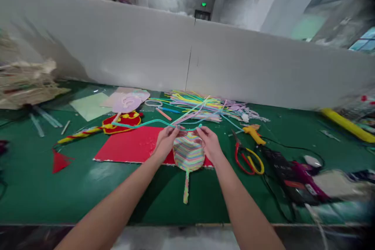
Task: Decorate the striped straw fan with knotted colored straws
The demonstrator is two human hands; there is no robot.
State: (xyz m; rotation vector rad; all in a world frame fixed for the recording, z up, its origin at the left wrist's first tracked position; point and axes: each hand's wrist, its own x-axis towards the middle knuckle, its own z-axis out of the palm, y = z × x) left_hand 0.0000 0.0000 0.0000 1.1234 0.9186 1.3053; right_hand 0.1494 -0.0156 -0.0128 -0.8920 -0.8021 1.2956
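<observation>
Between my two hands runs a turquoise pipe cleaner [136, 126], its long free end trailing off to the left. My left hand [166, 139] pinches it partway along. The fingers of my right hand [210, 140] are closed on it near its curled right end. Just below the fingers is a round fan shape [189, 156] striped in pastel colours, with a narrow handle pointing toward me. It lies partly over a red board [125, 144]. Whether my fingertips touch the fan's upper edge cannot be made out.
A heap of colourful pipe cleaners [202, 105] lies at the back. Scissors [249, 158], a yellow glue gun [253, 133] and a black power strip [288, 175] are on the right. A red-and-yellow fan [122, 122] with a tassel [60, 161] lies left. A white partition [140, 47] stands behind.
</observation>
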